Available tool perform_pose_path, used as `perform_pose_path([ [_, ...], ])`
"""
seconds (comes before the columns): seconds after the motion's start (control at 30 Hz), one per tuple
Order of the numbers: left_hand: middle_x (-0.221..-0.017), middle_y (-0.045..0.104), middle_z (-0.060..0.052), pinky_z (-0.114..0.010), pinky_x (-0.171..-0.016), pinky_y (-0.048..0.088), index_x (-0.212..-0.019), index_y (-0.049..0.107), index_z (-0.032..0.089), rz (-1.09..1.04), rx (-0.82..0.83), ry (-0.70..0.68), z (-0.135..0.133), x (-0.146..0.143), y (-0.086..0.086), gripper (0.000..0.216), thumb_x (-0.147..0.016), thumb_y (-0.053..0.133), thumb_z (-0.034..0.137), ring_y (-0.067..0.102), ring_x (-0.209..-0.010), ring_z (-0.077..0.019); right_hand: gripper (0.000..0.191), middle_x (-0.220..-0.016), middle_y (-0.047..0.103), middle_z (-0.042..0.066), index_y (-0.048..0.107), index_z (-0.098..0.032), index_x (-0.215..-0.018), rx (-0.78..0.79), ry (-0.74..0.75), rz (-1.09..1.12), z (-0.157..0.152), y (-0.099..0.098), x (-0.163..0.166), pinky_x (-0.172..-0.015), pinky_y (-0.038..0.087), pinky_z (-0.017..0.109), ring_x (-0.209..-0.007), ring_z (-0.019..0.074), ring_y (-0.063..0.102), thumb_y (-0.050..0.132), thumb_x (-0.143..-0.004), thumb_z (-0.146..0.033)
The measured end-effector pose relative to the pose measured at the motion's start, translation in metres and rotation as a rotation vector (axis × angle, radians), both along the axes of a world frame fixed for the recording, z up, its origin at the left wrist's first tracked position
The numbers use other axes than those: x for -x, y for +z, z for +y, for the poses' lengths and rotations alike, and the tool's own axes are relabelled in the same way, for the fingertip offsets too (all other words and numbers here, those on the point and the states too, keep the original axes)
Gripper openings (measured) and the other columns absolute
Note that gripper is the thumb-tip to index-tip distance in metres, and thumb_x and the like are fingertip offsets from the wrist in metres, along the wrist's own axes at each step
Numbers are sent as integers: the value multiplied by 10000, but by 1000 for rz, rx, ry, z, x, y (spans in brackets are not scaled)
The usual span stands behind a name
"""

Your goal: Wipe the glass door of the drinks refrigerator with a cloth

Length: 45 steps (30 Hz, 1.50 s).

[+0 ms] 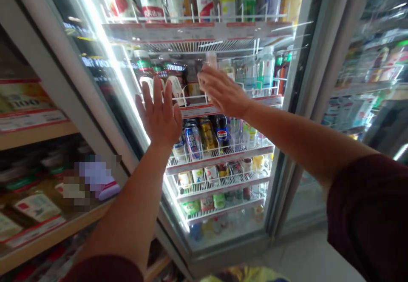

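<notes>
My left hand [161,114] is raised, palm forward and fingers spread, before the lit drinks cooler. Nothing is in it, and the view does not show whether it touches the glass. My right hand [223,89] reaches in from the right with its fingers stretched out to the left, level with the second shelf. A pale pinkish upright shape [211,58] shows just above its fingers; I cannot tell whether they touch it. Behind both hands, bottles with white labels [175,87] stand on that shelf. Below them are a blue can [193,139] and a dark Pepsi bottle [222,132].
The cooler's right frame [295,103] runs beside my right forearm. A second cooler [360,86] stands farther right. On the left, a wooden shelf [38,231] holds bottles and a blurred purple item [97,175]. Something yellow [245,273] lies low at the bottom edge.
</notes>
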<state>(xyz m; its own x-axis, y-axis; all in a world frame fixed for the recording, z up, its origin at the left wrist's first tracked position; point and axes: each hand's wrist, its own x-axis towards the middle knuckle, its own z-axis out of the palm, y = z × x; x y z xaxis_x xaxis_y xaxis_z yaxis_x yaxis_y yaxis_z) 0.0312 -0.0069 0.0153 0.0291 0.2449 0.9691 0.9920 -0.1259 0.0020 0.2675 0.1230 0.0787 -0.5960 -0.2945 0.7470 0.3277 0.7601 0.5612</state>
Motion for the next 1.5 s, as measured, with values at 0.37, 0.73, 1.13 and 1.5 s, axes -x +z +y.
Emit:
perform_pose_path([
  [0.37,-1818,197,-16,-688,-1390,-20,-1719,312,256,14,23,19,0,2,1,659,-1100,385,471,37,-1714,-305,503,-1642,548,73,506,-222,-1574,-14,-69,138,22,35,-9,-1340,321,604,-1636,272,375,309,-1120,-312],
  [0.73,-1816,175,44,-564,-1408,-82,-1719,318,330,-15,24,-26,4,7,-1,700,-1055,424,524,2,-1707,-262,534,-1630,602,15,588,-332,-1544,86,115,132,9,-4,13,-1375,299,564,-1642,251,381,402,-1049,-258],
  [1.13,-1834,125,66,-539,-1387,-132,-1741,241,340,93,-14,-23,19,24,-1,783,-1059,289,721,-48,-1715,-259,482,-1593,629,-52,727,-391,-1388,231,139,235,0,-15,19,-1376,260,407,-1592,207,462,441,-1000,-405],
  [1.5,-1835,33,133,-383,-1356,-178,-1755,130,367,219,-114,62,34,41,-1,806,-1047,97,750,-66,-1712,-191,544,-1655,574,19,634,-251,-1500,214,45,250,1,3,6,-1372,228,441,-1628,212,395,387,-1039,-403],
])
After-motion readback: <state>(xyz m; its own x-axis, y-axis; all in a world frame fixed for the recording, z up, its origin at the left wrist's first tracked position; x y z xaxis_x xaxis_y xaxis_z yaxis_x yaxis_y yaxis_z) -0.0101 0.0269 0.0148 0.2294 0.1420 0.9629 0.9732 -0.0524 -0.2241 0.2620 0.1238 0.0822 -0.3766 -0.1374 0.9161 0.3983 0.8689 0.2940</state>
